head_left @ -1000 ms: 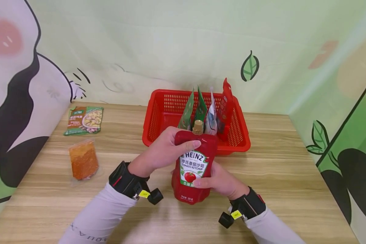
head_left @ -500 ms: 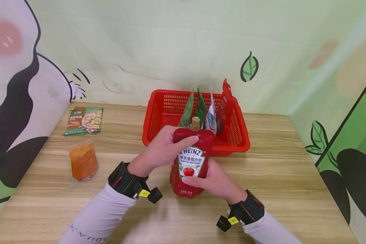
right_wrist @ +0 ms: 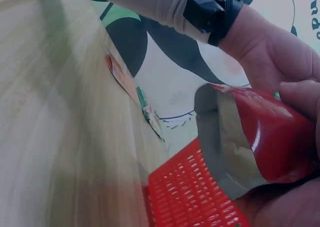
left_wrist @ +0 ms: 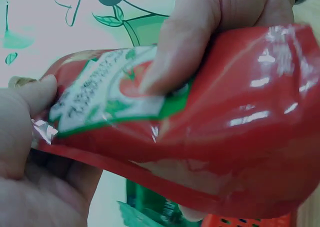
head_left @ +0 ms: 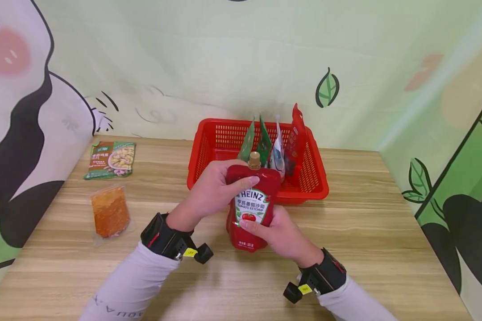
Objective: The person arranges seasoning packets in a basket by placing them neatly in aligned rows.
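A wood-grain tabletop (head_left: 365, 232) spreads beneath everything, with a red basket (head_left: 305, 196) near its far edge. Just in front of the basket, a red Heinz tomato ketchup pouch (head_left: 252, 200) is held up off the tabletop, spout end upward, label toward the person. The left hand (head_left: 213, 189) has its grip closed on the upper left side, thumb across the front; the right hand (head_left: 285, 236) grips the lower right, thumb on the label's bottom part. The fingers behind are mostly hidden, so their exact placing is hard to tell. At the left lie a green-and-brown packet (head_left: 110, 159) and, nearer, a clear bag of orange-red contents (head_left: 110, 211). In the basket stand a red packet (head_left: 296, 142), a white-and-blue packet (head_left: 278, 156) and two green packets (head_left: 247, 145). The pouch's cap (head_left: 255, 159) is gold.
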